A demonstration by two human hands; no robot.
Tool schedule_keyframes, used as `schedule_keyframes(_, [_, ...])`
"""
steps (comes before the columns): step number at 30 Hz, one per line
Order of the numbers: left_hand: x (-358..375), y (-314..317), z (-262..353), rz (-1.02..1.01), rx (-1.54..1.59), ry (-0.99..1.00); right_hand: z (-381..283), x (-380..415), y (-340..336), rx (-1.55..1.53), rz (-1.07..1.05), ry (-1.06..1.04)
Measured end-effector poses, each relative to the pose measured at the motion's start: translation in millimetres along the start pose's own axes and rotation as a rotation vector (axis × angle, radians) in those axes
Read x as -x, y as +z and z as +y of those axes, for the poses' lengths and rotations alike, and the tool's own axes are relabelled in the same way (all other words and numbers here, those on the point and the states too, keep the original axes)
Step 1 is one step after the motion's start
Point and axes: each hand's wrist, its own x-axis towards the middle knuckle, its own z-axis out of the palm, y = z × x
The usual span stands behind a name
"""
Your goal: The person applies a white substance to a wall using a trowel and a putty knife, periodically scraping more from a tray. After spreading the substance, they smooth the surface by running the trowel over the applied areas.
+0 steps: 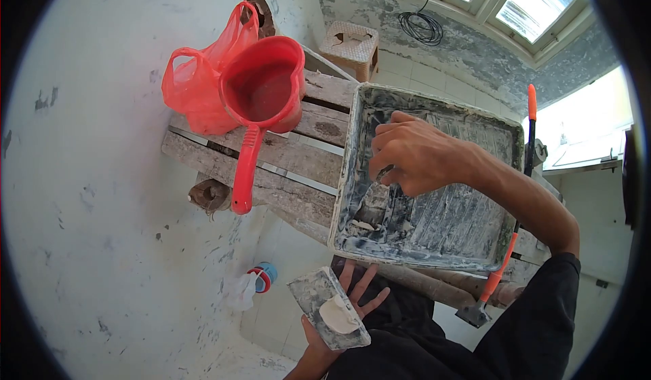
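Observation:
My right hand (420,153) is over a paint tray (461,224) smeared with grey and white. Its fingers are curled round what looks like a putty knife (373,205); the handle is hidden, and the blade points down into the tray beside a bit of pale putty (363,224). Low in the view, my left hand (359,290) supports a small rectangular plate (313,292) from beneath, its fingers showing past the far edge. A smooth white lump of putty (338,314) lies on that plate.
A red dipper (264,88) and a red plastic bag (196,88) stand on the wooden slatted bench (271,153) by the wall. A long-handled scraper (529,142) lies along the tray's right side. Beyond are a stool (349,41), coiled cable (422,28) and windows.

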Motion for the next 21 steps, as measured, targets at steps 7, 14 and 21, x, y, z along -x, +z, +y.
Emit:
schedule_keyframes(7, [-2.5,-6.9,10.6,-0.177,-0.540,-0.049,-3.3,-12.2,35.0,0.085,-0.040,-0.052])
schedule_keyframes(14, [-3.5,-5.1,15.5,-0.160,-0.551,-0.087,-1.7,-14.8,35.0,0.020,-0.030,-0.082])
schedule_keyframes(21, [-1.3,-11.1,20.0,-0.172,-0.497,-0.049,-13.3,-3.6,1.3,-0.176,0.000,-0.100])
